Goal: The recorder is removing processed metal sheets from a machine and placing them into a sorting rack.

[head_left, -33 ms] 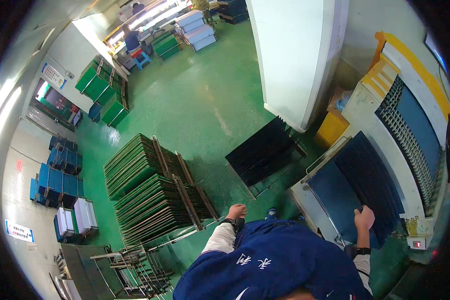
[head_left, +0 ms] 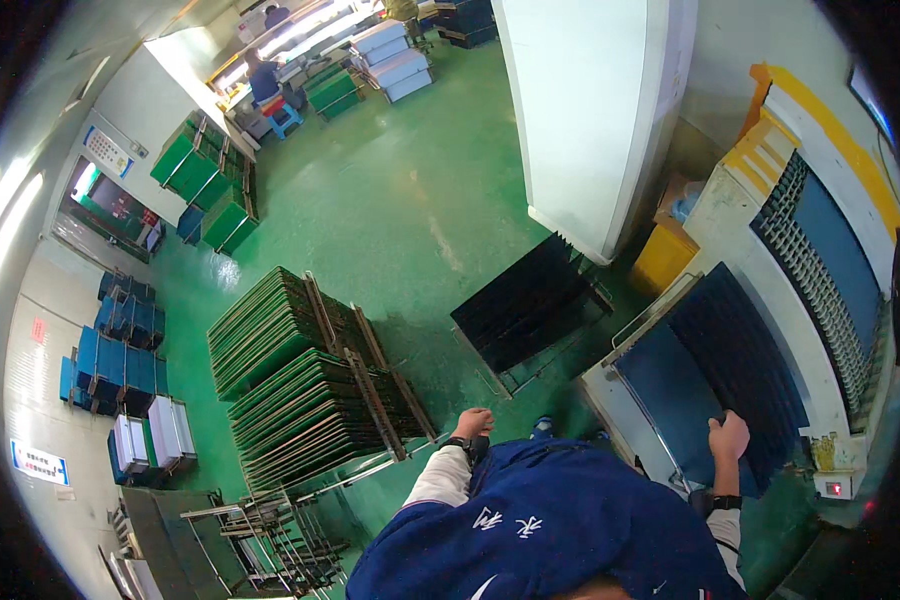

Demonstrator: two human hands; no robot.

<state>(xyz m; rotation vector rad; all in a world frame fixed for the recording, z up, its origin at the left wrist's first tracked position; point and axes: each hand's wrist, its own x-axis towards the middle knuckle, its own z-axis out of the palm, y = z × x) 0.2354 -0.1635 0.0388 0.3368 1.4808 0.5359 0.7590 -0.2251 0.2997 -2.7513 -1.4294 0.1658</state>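
Observation:
My right hand [head_left: 729, 436] is closed at the near edge of a dark blue panel [head_left: 675, 385], which leans in a rack on the right. More dark panels [head_left: 735, 350] stand closely packed beside it, against the hand's far side. My left hand [head_left: 473, 423] hangs in front of my body with its fingers curled, and nothing shows in it. Ahead of it on the floor is a wire rack of black panels [head_left: 525, 300]. To its left stands a rack filled with green panels [head_left: 300, 400].
A conveyor machine [head_left: 820, 270] with a toothed belt runs along the right. A white pillar [head_left: 580, 120] and a yellow bin [head_left: 663, 258] stand ahead. Blue panel stacks [head_left: 120, 360] line the left wall. A metal rack [head_left: 270, 540] is at lower left. People sit at far benches.

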